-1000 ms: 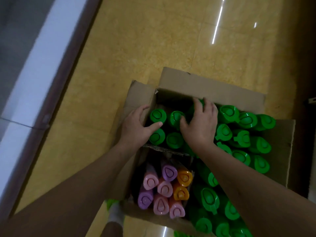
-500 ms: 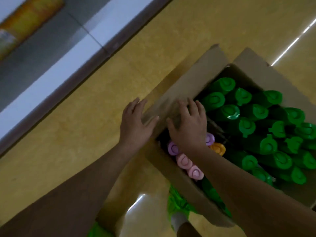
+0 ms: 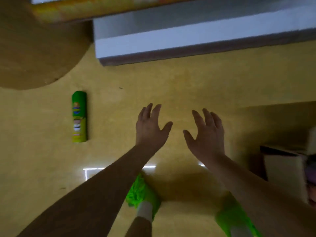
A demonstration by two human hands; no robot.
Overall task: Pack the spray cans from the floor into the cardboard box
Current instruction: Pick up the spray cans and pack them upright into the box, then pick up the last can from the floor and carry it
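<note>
One spray can (image 3: 79, 116) lies on its side on the floor (image 3: 188, 86); left hand (image 3: 151, 128) and right hand (image 3: 207, 134) spread wide, empty, probably ready to reach; cardboard box (image 3: 287, 170) nearby.

Glossy yellow tiled floor (image 3: 196, 86) with light reflections, grey-white step or ledge (image 3: 196, 38) along the far side.

Under me the yellow tiled floor (image 3: 188, 86) carries one green spray can (image 3: 79, 116) lying on its side to my left, and the cardboard box (image 3: 285, 170) at my right.
</note>
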